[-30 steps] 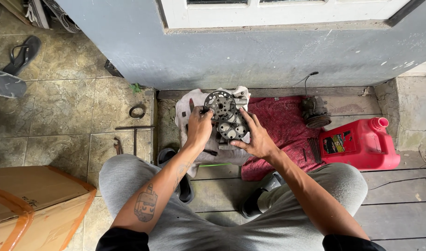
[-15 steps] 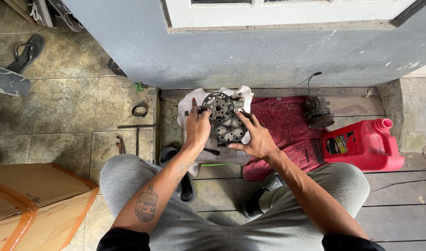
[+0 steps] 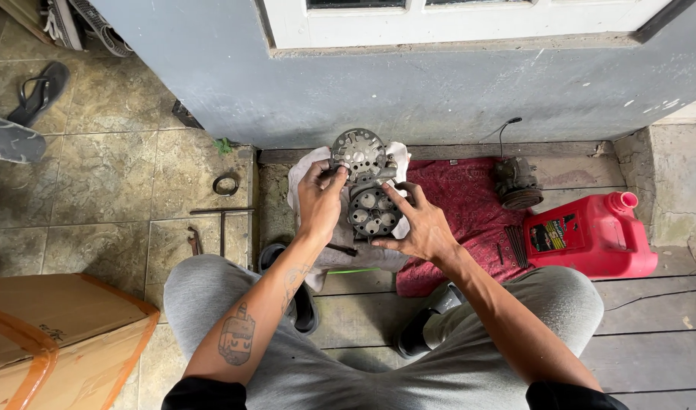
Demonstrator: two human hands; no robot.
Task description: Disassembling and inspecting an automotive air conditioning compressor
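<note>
A grimy round metal engine part (image 3: 372, 211) with several bore holes sits on a white cloth (image 3: 306, 168) by the wall, and a perforated metal disc (image 3: 358, 149) stands against its far side. My left hand (image 3: 320, 199) grips the part's left edge where the disc meets it. My right hand (image 3: 416, 225) rests with fingers spread on the part's right side.
A red cloth (image 3: 458, 205) lies to the right with a small dark pulley unit (image 3: 517, 182) and a red fuel jug (image 3: 591, 235). A metal ring (image 3: 225, 184), a T-handle wrench (image 3: 222, 220) and pliers (image 3: 194, 241) lie on the tiles left. A cardboard box (image 3: 52, 338) sits near left.
The view has shifted slightly. My hands stay on the metal part; the right hand's fingers have spread more over its right side.
</note>
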